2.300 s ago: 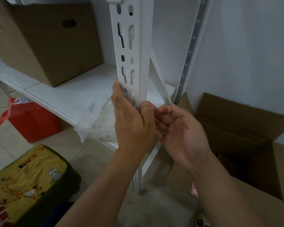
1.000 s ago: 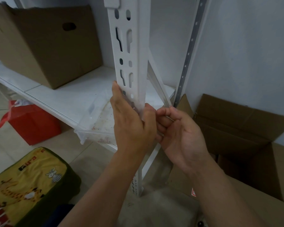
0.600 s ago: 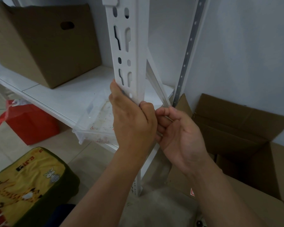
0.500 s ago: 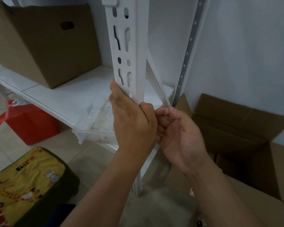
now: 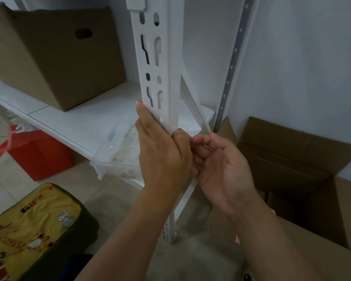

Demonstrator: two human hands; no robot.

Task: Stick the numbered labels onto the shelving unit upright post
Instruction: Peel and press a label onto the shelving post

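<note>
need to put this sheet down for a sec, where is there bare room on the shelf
Bare shelf shows between the closed cardboard box and the clear plastic tray, and a strip behind the post toward the wall. It is crowded at the front corner: the tray overhangs the edge, and both the left hand and right hand work at the post.
</note>
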